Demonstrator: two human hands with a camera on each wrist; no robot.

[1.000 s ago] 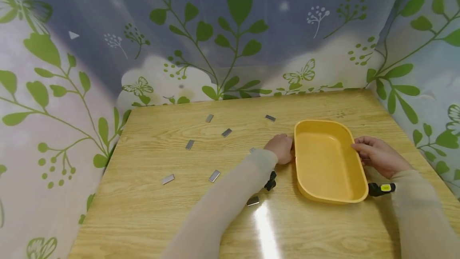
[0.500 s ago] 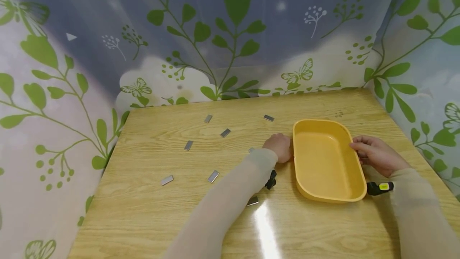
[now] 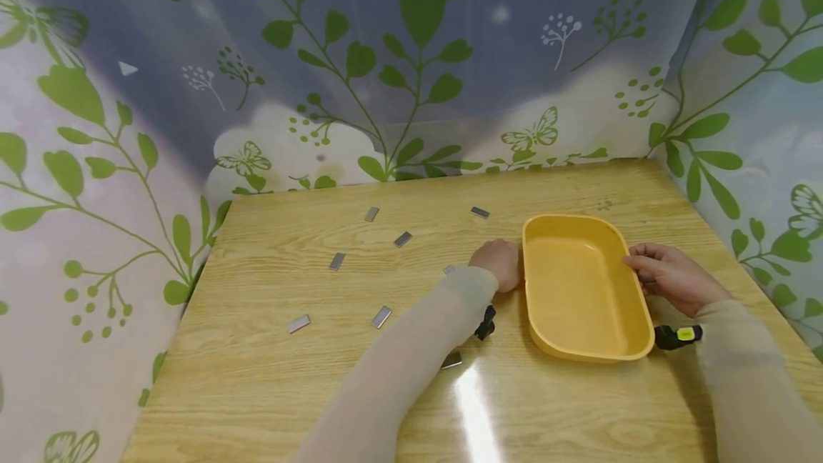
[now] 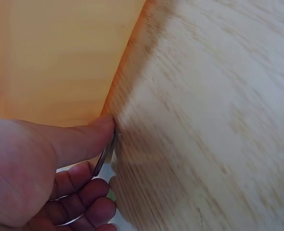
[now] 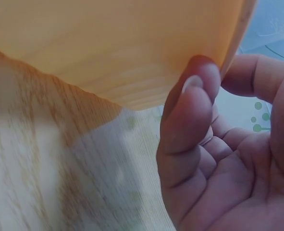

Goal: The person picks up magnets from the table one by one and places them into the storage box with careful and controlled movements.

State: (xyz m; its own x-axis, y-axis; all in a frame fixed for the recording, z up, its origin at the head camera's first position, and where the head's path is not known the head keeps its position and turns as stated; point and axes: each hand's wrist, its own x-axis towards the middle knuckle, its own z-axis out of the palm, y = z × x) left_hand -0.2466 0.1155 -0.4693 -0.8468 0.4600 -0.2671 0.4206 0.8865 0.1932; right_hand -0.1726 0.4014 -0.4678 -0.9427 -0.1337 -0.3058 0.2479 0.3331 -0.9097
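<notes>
A yellow rectangular tub (image 3: 581,306) stands on the right of the table. My right hand (image 3: 678,279) pinches its right rim between thumb and curled fingers, seen close up in the right wrist view. At the left side of the tub is my left hand (image 3: 498,264). Between its thumb and bent fingers it pinches a thin, dark metallic piece (image 4: 103,156), seen nearly edge-on in the left wrist view, low against the outside of the tub wall (image 4: 60,57). The head view hides this piece behind the hand.
Several small, flat grey metallic rectangles lie scattered on the wooden table (image 3: 244,384), such as one rectangle (image 3: 381,316) left of the left forearm and another rectangle (image 3: 479,212) behind the left hand. A patterned cloth (image 3: 418,91) rises behind the table.
The whole head view has shifted slightly. Both hands and the tub keep the same places relative to one another.
</notes>
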